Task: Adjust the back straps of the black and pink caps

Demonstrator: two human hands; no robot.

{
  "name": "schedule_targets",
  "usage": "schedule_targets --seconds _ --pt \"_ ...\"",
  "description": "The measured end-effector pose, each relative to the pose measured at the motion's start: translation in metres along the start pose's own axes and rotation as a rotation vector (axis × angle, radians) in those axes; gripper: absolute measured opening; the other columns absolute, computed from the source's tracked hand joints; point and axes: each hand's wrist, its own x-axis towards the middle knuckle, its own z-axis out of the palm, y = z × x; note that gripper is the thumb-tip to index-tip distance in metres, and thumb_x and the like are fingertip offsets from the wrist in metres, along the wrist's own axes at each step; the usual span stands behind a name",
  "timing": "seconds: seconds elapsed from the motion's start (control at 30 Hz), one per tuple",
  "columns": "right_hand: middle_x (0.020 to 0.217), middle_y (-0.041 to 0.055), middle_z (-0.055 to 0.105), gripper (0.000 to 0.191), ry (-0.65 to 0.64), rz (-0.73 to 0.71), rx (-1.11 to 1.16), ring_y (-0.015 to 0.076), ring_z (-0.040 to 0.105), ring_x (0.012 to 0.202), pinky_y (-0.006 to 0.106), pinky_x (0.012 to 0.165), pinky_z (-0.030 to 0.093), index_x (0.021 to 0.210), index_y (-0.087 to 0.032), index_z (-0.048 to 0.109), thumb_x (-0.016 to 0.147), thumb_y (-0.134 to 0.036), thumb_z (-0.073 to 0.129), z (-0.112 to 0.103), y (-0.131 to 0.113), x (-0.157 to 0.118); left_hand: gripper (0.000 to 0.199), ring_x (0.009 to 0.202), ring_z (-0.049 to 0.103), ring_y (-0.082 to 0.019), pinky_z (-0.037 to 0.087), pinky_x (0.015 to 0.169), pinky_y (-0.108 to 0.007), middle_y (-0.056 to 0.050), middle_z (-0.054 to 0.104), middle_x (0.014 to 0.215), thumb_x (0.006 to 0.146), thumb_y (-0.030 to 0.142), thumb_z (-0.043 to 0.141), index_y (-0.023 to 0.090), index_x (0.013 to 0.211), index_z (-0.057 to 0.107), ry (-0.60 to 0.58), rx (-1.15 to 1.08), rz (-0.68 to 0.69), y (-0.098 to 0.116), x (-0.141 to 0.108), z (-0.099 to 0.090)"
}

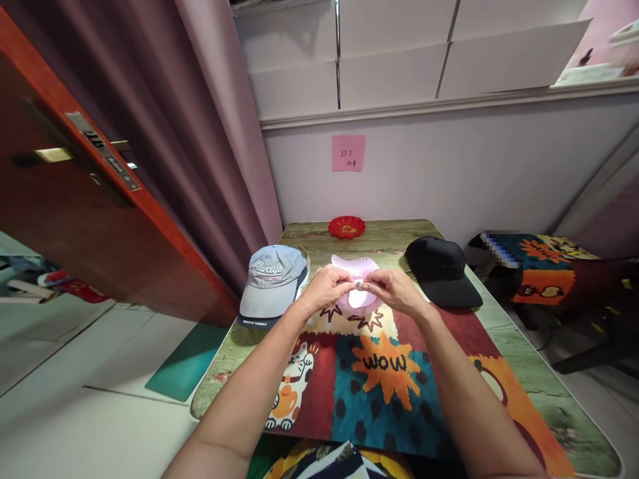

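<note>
A pink cap [357, 266] lies at the middle of the table, its far part showing beyond my hands and its opening nearer to me. My left hand [332, 286] pinches the cap's strap from the left, fingers closed. From the right my right hand [389, 288] pinches the strap too, near a small shiny piece between the fingertips. The two hands almost meet. To the left sits a light blue and grey cap [274, 279] with lettering on its front. A black cap [442, 269] rests to the right.
A red scalloped dish [347, 227] stands at the table's far edge. Under the hands spreads a colourful mat [387, 366] on the table [224, 359]. A pink note is on the wall behind. At the left are a door and a curtain; a stool is at the right.
</note>
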Motion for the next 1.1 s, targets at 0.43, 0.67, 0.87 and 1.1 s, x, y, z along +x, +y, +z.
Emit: schedule_targets --seconds 0.43,0.67,0.87,1.1 --pt "0.098 0.0079 0.074 0.045 0.213 0.058 0.458 0.0211 0.065 0.084 0.03 0.073 0.049 0.079 -0.019 0.071 0.082 -0.063 0.067 -0.05 -0.017 -0.009 0.033 0.069 0.058 -0.012 0.043 0.063 -0.024 -0.003 0.066 0.08 0.085 0.047 0.07 0.014 0.085 0.066 -0.106 -0.711 0.072 0.066 0.003 -0.041" --pt "0.119 0.0112 0.072 0.076 0.12 0.33 1.092 0.0323 0.065 0.115 0.047 0.092 0.054 0.11 -0.023 0.069 0.079 -0.087 0.043 -0.012 -0.011 -0.036 0.018 0.1 0.07 -0.018 0.052 0.096 -0.031 -0.004 0.074 0.096 0.089 0.034 0.069 0.016 0.094 0.065 0.23 -1.34 0.032 0.065 0.009 -0.044" --pt "0.107 0.0082 0.076 0.055 0.267 0.435 1.154 0.0335 0.067 0.112 0.051 0.094 0.055 0.104 -0.027 0.066 0.071 -0.07 0.065 0.039 0.007 -0.061 0.025 0.109 0.069 -0.024 0.052 0.103 -0.037 -0.007 0.075 0.099 0.091 0.039 0.065 0.016 0.098 0.068 0.299 -1.508 -0.26 0.025 0.007 -0.036" --pt "0.103 0.009 0.078 0.051 0.303 0.448 1.316 0.035 0.069 0.108 0.055 0.094 0.054 0.115 -0.022 0.068 0.083 -0.06 0.055 0.044 -0.022 -0.037 0.037 0.109 0.066 -0.022 0.052 0.101 -0.036 -0.009 0.074 0.105 0.102 0.04 0.044 0.014 0.111 0.068 0.383 -1.251 -0.275 0.012 0.001 -0.034"
